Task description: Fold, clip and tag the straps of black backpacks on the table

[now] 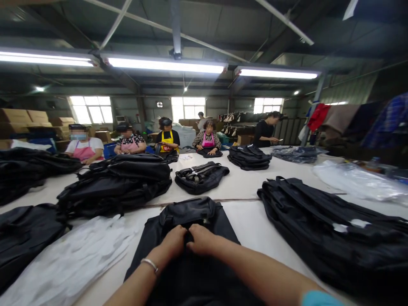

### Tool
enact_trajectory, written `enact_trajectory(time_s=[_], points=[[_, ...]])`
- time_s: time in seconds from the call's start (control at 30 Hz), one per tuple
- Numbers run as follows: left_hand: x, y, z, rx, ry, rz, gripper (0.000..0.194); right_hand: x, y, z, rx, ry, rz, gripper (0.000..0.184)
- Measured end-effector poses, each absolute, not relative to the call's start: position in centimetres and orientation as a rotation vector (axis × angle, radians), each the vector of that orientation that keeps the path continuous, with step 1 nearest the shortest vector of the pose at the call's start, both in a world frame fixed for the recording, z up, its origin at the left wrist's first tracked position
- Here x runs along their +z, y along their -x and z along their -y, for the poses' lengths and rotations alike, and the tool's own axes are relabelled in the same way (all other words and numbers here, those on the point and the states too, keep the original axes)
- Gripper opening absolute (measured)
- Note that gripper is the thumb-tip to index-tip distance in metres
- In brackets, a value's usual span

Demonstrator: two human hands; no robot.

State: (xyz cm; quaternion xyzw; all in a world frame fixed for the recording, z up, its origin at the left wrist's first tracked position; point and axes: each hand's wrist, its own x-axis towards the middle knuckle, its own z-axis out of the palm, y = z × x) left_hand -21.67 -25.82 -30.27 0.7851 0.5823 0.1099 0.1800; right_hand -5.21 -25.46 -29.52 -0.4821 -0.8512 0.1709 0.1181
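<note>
2 hands [188, 240] meet on black bag [191, 272], fingers [180, 229] curled closed, gripping bag fabric. Bag piles [117, 182] left, right, ahead; nothing between hands and bag.

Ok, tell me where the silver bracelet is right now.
In the head view, the silver bracelet is left of centre near the bottom, around the wrist of the left hand, which grips the black bag.
</note>
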Motion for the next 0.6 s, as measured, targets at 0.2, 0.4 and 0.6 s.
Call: enact_trajectory(time_s=[0.2, 0.4, 0.6], points=[[-34.5, 22.0, 24.9, 0.346, -2.413, -1.765, 0.039, -32.6, 8.2, 22.3, 0.402, 1.694, 2.31, 0.042], [-34.8, 22.2, 24.6, 0.397, -2.411, -1.788, 0.038, -33.1, 7.7, 21.8, 0.583, 1.673, 2.176, 0.026], [-34.7, 22.4, 24.5, 0.523, -2.314, -1.725, 0.033, -32.8, 6.7, 22.3, 0.983, 1.49, 1.922, 0.019]])
